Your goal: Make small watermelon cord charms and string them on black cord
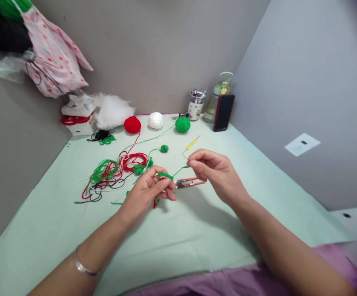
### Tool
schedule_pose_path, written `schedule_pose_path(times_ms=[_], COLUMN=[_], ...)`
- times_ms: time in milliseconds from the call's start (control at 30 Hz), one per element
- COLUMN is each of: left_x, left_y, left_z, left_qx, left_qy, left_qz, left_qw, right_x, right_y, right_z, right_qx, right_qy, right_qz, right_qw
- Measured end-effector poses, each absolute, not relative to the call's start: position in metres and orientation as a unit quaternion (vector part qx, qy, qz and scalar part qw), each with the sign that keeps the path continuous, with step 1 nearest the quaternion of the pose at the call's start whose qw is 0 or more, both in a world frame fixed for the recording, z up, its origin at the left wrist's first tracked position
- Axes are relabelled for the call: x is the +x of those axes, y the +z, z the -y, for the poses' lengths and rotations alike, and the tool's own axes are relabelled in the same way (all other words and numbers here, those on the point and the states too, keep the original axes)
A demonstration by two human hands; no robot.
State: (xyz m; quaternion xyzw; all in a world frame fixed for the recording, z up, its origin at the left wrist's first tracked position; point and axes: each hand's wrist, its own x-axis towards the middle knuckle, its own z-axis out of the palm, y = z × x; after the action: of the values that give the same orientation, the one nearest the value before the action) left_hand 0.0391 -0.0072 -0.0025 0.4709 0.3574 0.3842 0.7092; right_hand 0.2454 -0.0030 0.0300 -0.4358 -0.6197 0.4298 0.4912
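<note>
My left hand (149,189) is closed in a pinch on a small green crocheted piece (165,175), with a bit of red showing below the fingers. My right hand (215,172) pinches the green yarn strand (180,168) that runs from that piece, pulled taut between the two hands. Red-handled snips (190,181) lie on the pale green table cover (178,238) just under and between my hands, touching neither grip as far as I can tell.
A tangle of green, red, black and white yarn (110,174) lies to the left. Red (132,124), white (155,120) and green (182,124) yarn balls, white stuffing (112,110), a pen cup (196,106), a bottle (218,96) and a phone (223,112) stand at the back. A yellow-handled hook (191,144) lies mid-table.
</note>
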Motion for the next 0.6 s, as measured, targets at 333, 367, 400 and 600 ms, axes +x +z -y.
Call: schedule_pose_path(times_ms=[333,367,400,600], left_x=[0.0344,0.0344,0.0346,0.0352], left_y=[-0.0089,-0.0088,-0.0086,-0.0067], left_z=[0.0025,0.0023,0.0023,0.0025], left_qx=[0.545,0.542,0.540,0.535], left_qy=[0.415,0.421,0.426,0.419], left_qz=[-0.409,-0.409,-0.411,-0.426], left_qw=[0.603,0.601,0.599,0.597], right_x=[0.2474,0.2475,0.2475,0.2476], right_y=[0.0239,0.0239,0.0241,0.0247], right_z=[0.0068,0.0070,0.0072,0.0077], right_qx=[-0.348,-0.341,-0.336,-0.333], right_qy=[0.085,0.075,0.066,0.054], right_qz=[0.854,0.862,0.868,0.882], right_qw=[0.378,0.368,0.360,0.329])
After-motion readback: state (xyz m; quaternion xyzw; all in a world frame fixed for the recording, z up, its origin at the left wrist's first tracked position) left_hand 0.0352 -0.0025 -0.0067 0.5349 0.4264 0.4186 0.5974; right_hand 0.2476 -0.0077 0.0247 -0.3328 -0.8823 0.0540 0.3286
